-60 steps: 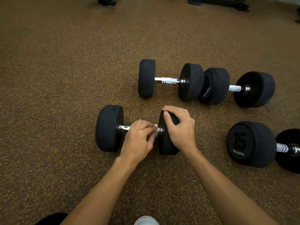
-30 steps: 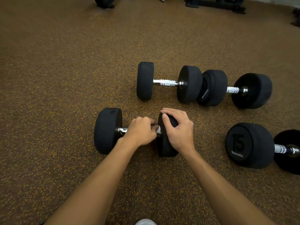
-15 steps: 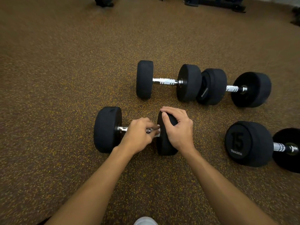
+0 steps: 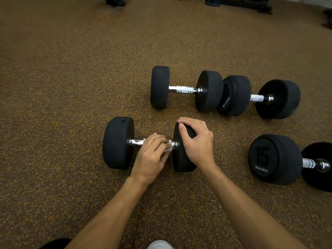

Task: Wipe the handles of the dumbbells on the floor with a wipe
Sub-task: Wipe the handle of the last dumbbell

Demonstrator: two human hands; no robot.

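Note:
A black dumbbell [image 4: 117,142] with a chrome handle [image 4: 137,142] lies on the speckled floor in front of me. My left hand [image 4: 150,159] is closed around the right part of that handle, pressing a small white wipe [image 4: 168,147] against it. My right hand [image 4: 196,141] grips the top of the dumbbell's right head [image 4: 181,163]. Most of the wipe is hidden under my fingers.
Two more black dumbbells lie end to end behind, one [image 4: 186,88] in the middle and one [image 4: 260,97] to the right. A dumbbell marked 15 [image 4: 274,159] lies at the right edge. Dark equipment bases [image 4: 239,4] stand at the far edge.
My left hand has rubbed the wipe back and forth along the handle, and a corner of the wipe now shows by the right head. My right hand has stayed on that head.

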